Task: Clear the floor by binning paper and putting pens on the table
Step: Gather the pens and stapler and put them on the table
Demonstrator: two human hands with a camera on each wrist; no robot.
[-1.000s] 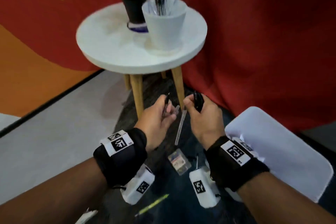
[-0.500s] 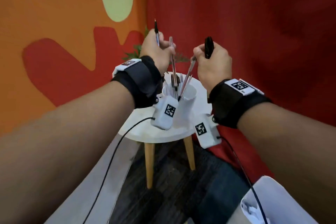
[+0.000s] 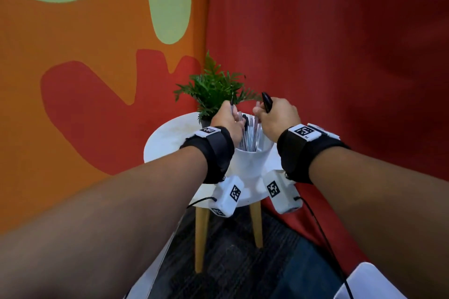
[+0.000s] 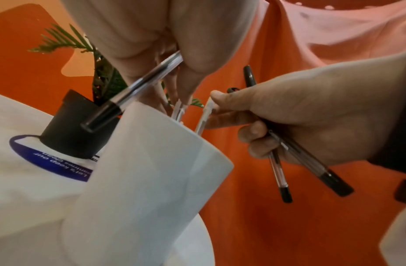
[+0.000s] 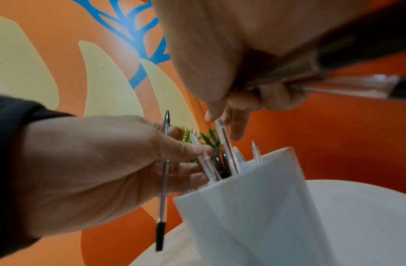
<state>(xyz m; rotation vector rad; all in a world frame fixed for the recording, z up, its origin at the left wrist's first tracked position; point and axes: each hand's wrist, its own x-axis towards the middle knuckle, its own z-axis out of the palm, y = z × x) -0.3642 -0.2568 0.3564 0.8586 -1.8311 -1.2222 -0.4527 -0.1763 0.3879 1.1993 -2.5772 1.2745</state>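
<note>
A white cup (image 3: 252, 162) with several pens in it stands on the round white table (image 3: 167, 143). Both hands are over its mouth. My left hand (image 3: 235, 118) keeps one black-capped pen (image 5: 163, 180) against its palm and pinches a clear pen (image 5: 204, 162) whose lower end is inside the cup (image 5: 254, 207). My right hand (image 3: 260, 114) grips two black-capped pens (image 4: 279, 172) in its curled fingers, and its fingertips pinch another clear pen (image 5: 225, 144) that stands in the cup. The floor below the hands is mostly hidden by my arms.
A potted green plant (image 3: 213, 87) in a black pot (image 4: 70, 129) stands right behind the cup, on a blue round sticker. Red and orange walls close the corner behind the table. A white bin (image 3: 364, 284) shows at the bottom right, on dark carpet.
Both hands rose from the floor with pens, then came down to the cup's mouth. The clear pens they pinch now reach into the cup.
</note>
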